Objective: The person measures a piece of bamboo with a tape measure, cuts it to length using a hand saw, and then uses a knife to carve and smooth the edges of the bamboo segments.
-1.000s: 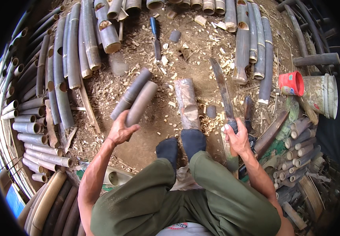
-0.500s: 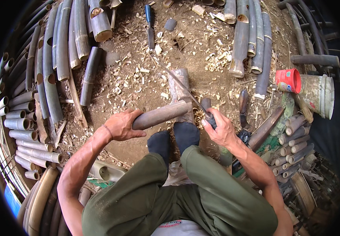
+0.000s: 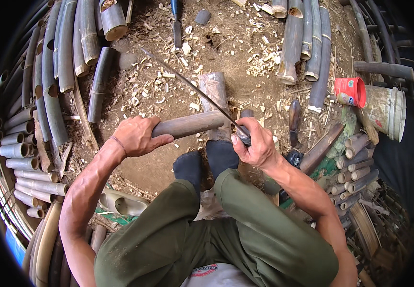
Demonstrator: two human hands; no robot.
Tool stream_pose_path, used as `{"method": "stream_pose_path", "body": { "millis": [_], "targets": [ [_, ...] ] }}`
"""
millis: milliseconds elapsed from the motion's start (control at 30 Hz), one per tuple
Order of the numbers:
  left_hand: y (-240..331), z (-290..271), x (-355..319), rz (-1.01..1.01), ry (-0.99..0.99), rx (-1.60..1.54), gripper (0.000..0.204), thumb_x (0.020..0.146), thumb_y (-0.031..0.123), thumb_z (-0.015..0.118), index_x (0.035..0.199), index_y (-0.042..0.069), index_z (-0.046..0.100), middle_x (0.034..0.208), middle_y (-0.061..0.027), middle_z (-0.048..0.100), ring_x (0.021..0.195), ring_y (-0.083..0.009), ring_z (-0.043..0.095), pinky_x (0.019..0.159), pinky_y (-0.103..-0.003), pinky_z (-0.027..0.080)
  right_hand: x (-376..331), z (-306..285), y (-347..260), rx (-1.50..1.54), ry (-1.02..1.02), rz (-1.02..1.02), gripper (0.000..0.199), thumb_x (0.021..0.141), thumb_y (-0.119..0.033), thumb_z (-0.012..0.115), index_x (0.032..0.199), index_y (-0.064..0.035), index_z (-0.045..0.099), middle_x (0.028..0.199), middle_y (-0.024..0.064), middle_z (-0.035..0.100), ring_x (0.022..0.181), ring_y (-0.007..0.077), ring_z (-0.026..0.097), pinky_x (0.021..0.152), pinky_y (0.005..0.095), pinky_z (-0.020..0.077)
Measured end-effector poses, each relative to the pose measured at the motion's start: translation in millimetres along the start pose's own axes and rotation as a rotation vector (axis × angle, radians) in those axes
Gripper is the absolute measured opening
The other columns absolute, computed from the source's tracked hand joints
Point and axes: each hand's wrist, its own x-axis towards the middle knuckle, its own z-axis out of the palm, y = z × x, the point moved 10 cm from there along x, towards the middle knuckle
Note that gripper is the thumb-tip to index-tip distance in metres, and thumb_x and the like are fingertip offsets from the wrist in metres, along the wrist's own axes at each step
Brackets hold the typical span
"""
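My left hand is closed round the left end of a brown bamboo piece. The piece's right end lies over a short thick log or bamboo block on the ground, just beyond my feet. In my right hand is the dark handle of a long, thin-bladed hand tool. Its blade appears edge-on, so I cannot tell whether it has teeth. It slants up and left across the bamboo's right end; whether it touches is unclear. My dark-socked feet are below the bamboo.
A blue-handled chisel lies ahead among pale shavings. Bamboo poles line the left, with more poles at the right. A wooden-handled tool, a red container, a dirty white bucket and stacked bamboo pieces stand or lie rightward.
The tool's handle has come nearer the bamboo's right end, and its blade now reaches farther left beyond it. Both hands appear slightly higher and further left, while the whole view has shifted.
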Motion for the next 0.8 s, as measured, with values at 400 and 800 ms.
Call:
{"method": "stream_pose_path", "body": {
  "millis": [400, 800],
  "targets": [
    [14, -15, -13, -0.105, 0.136, -0.021, 0.052, 0.079, 0.052, 0.074, 0.106, 0.008, 0.069, 0.083, -0.0158, 0.07, 0.081, -0.035, 0.07, 0.073, -0.046, 0.054, -4, 15, 15, -0.034, 0.026, -0.016, 0.03, 0.091, -0.019, 0.066, 0.111, 0.0012, 0.054, 0.084, 0.017, 0.066, 0.066, 0.0315, 0.068, 0.057, 0.0381, 0.0553],
    [32, -20, -25, -0.06, 0.292, 0.023, 0.057, 0.072, 0.039, 0.083, 0.117, 0.009, 0.065, 0.09, -0.011, 0.067, 0.085, -0.0322, 0.067, 0.074, -0.043, 0.054, -26, 59, 84, -0.213, -0.481, 0.452, 0.028, 0.094, -0.02, 0.062, 0.105, 0.0035, 0.052, 0.075, 0.021, 0.063, 0.062, 0.0353, 0.067, 0.055, 0.0413, 0.0544]
  ]
}}
